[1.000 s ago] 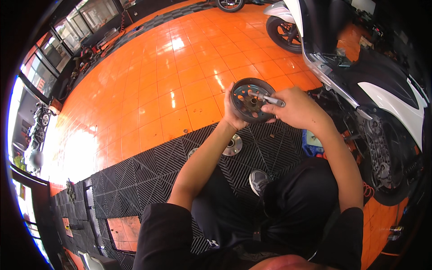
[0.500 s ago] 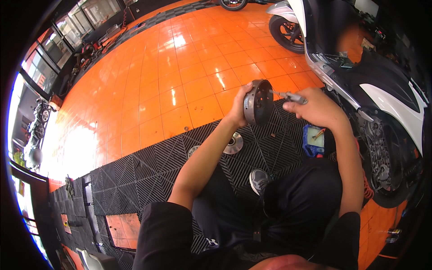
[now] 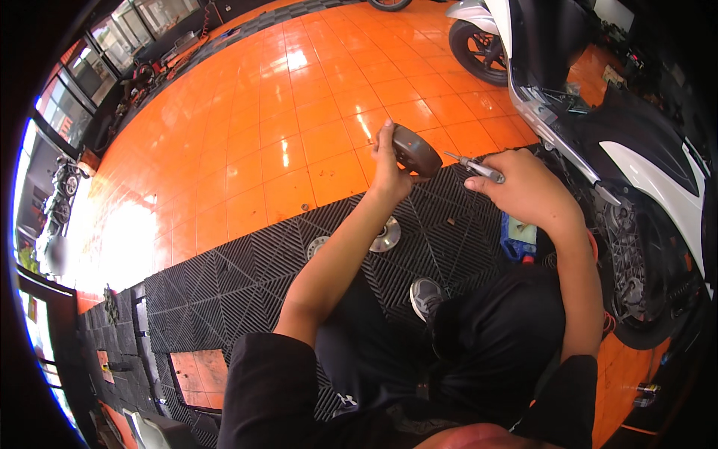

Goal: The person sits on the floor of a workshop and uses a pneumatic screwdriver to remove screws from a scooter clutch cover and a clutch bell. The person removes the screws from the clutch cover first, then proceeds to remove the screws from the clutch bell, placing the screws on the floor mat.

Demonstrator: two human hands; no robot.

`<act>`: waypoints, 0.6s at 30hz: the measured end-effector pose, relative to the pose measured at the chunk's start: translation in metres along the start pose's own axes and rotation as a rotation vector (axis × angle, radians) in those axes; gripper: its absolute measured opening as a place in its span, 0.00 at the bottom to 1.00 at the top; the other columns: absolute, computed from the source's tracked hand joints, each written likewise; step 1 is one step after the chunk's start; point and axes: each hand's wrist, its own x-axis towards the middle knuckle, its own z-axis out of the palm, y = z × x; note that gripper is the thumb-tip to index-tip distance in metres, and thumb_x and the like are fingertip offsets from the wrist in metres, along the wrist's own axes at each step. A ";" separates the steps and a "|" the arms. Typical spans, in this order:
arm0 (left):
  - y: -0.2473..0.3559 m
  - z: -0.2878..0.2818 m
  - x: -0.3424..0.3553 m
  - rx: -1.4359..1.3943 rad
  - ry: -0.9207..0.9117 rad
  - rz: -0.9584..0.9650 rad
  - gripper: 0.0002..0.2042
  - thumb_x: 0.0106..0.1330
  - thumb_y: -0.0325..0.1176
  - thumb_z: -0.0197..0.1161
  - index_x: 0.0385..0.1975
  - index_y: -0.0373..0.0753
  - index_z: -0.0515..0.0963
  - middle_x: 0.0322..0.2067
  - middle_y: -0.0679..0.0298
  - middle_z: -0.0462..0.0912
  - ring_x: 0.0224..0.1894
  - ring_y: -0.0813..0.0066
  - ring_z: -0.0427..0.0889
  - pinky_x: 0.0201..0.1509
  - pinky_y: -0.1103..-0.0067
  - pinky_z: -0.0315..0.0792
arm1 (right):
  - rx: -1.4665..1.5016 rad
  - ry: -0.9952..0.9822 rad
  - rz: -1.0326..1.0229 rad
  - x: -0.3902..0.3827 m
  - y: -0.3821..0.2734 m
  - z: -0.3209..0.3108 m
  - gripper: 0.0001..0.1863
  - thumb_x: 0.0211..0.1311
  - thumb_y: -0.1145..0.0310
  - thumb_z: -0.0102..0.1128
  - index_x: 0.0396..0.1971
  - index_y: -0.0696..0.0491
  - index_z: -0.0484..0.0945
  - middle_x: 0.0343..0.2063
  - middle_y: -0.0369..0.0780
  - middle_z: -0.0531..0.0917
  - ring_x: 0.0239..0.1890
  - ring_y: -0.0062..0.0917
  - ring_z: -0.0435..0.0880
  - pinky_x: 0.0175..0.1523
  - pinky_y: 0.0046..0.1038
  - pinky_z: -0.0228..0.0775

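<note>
My left hand (image 3: 387,166) grips a dark round metal drum, a scooter clutch bell (image 3: 420,145), by its edge, with the thumb side up. The bell is tilted so its outer rim shows and its hollow faces down toward the mat. In my right hand (image 3: 532,188) is a slim grey tool with a thin metal nozzle, which looks like an air blow gun (image 3: 482,169). Its tip points at the bell and stands slightly apart from it. My right fingers wrap the tool's body and are partly hidden behind the back of the hand.
Below my hands, two metal discs lie on the black ribbed mat (image 3: 232,280), one a shiny disc (image 3: 387,236). A cut-open blue container (image 3: 516,241) stands by my right forearm. The white and black scooter (image 3: 550,135) fills the right side. Glossy orange tiles (image 3: 247,127) stretch ahead.
My left hand has turned the bell over, so its open inside no longer faces the tool. The nozzle has drawn back from the bell's opening.
</note>
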 end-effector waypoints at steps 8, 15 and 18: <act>-0.004 0.009 -0.013 -0.148 -0.128 -0.104 0.44 0.66 0.74 0.44 0.68 0.41 0.58 0.66 0.43 0.61 0.70 0.42 0.63 0.67 0.36 0.60 | -0.065 0.185 -0.079 0.010 0.011 0.022 0.20 0.63 0.56 0.67 0.35 0.62 0.83 0.19 0.46 0.80 0.22 0.33 0.78 0.35 0.34 0.70; -0.002 0.022 -0.021 -0.301 -0.114 -0.187 0.46 0.64 0.77 0.43 0.68 0.40 0.61 0.65 0.44 0.66 0.69 0.46 0.65 0.69 0.43 0.63 | -0.115 0.091 -0.061 0.019 0.013 0.023 0.23 0.65 0.48 0.64 0.42 0.55 0.85 0.23 0.46 0.84 0.31 0.37 0.86 0.41 0.38 0.75; 0.001 0.021 -0.022 -0.316 -0.025 -0.158 0.48 0.62 0.78 0.45 0.68 0.40 0.61 0.66 0.45 0.65 0.69 0.46 0.64 0.69 0.44 0.63 | 0.103 -0.121 -0.080 0.022 0.014 0.025 0.23 0.65 0.49 0.63 0.38 0.58 0.85 0.22 0.45 0.84 0.30 0.39 0.86 0.42 0.38 0.76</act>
